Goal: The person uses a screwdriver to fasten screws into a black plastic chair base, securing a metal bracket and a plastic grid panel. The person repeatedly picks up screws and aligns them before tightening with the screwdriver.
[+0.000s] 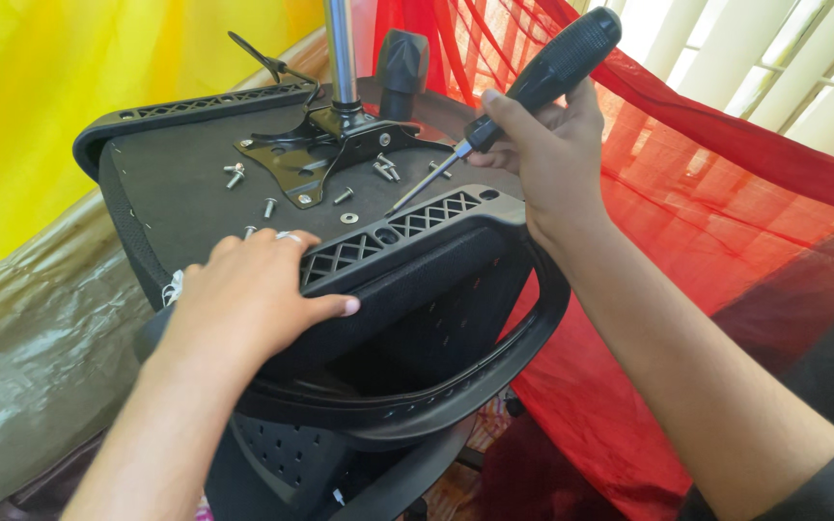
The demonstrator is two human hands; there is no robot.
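The fingers (509, 121) of the right hand (547, 159) are wrapped tight around a black-handled screwdriver (523, 87), thumb and forefinger closing near the collar where the metal shaft leaves the handle. The tool's long axis runs on a slant: handle up and to the right, shaft down and to the left, its tip (390, 210) close above the underside of an upturned office chair seat (185, 183). The fingers of the left hand (243, 299) lie spread and flat, palm down, pressing on the near edge of the seat where a black plastic armrest bracket with a lattice pattern (398, 232) crosses it; this hand pinches nothing.

Beyond the tip, further left and away from the person, sits the black metal mounting plate (316, 154) with the chrome gas-lift column (342, 53) rising from it. Loose silver screws (234, 174) and a washer (349, 218) lie scattered on the seat underside around the plate, some just beside the screwdriver shaft, others nearer the left hand. The right hand is the nearer one to the plate and to the screws at its right corner; the tip points toward them from the right.

Around the chair hang a yellow cloth (69, 96) on the left and a sheer red fabric (726, 193) on the right.
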